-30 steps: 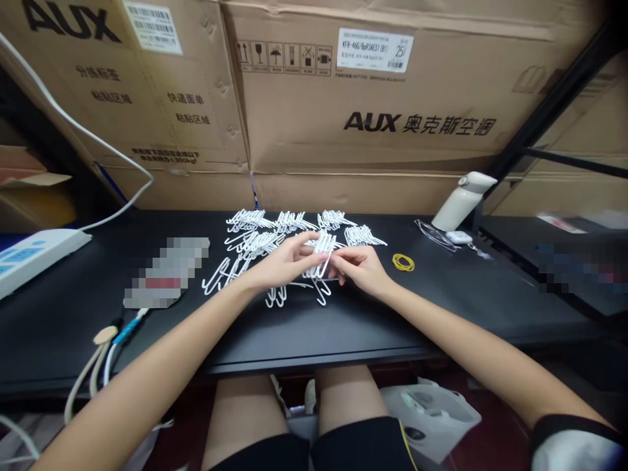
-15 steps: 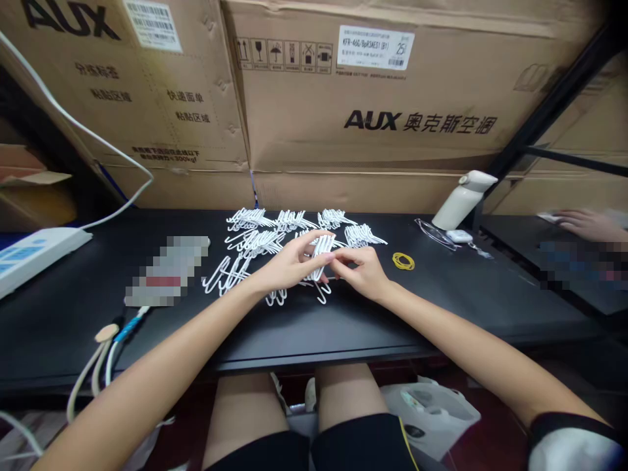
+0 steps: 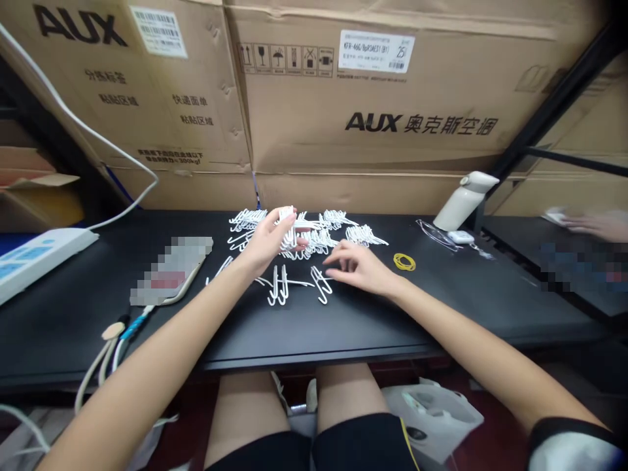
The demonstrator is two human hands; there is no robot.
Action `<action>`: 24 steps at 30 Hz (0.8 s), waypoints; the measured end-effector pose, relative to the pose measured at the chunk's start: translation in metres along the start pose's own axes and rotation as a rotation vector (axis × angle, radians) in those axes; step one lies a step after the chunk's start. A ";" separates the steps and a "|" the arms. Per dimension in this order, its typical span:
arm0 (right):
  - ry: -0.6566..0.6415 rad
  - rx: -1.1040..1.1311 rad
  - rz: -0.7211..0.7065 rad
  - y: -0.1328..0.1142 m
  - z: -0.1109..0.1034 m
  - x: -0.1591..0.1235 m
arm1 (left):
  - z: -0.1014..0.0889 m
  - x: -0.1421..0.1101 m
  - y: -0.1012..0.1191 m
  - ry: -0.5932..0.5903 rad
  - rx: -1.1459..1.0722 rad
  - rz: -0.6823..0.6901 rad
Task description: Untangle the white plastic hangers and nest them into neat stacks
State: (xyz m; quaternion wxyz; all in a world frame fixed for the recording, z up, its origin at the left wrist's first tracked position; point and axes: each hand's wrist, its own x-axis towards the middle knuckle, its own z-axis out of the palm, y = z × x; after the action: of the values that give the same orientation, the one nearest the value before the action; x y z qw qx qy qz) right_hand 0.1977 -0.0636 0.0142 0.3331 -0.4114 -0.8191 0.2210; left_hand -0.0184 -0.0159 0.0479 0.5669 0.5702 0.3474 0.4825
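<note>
My left hand is closed round a bundle of white hooks, raised over the black table. Several groups of the same hooks lie beneath and behind it, partly covered by the hand. My right hand is held with its fingers apart and curved, nothing visible in them. Close to its fingertips lie a few loose white hooks. More loose hooks lie to the left of those, near my left wrist. Another hook shows partly beside my left forearm.
Yellow rubber bands lie right of my right hand. Farther right are a white bottle and a small white case. On the left are a phone with cables and a power strip. Cardboard boxes stand behind. Another person's hand is far right.
My left hand has moved left and away from me with the hook bundle. My right hand has come off the bundle, its fingers opening near the loose hooks.
</note>
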 end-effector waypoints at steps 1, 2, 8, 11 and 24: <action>-0.067 -0.039 -0.024 -0.001 0.003 0.000 | 0.000 0.000 0.000 0.018 -0.012 -0.014; -0.113 -0.056 -0.039 -0.001 0.004 -0.001 | 0.001 0.001 0.000 0.028 -0.018 -0.022; -0.190 0.243 0.103 0.006 -0.017 0.001 | 0.001 -0.001 -0.003 -0.042 0.025 0.008; 0.114 0.454 0.231 0.012 -0.038 0.005 | 0.002 -0.003 -0.004 -0.129 0.108 0.041; 0.189 0.470 0.257 0.001 -0.016 0.005 | 0.006 -0.011 -0.015 -0.427 0.321 0.104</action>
State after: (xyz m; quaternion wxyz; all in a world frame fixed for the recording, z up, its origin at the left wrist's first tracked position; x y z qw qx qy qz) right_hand 0.2081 -0.0579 0.0264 0.4636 -0.4423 -0.6516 0.4060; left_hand -0.0133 -0.0261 0.0321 0.5041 0.7586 0.2623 0.3188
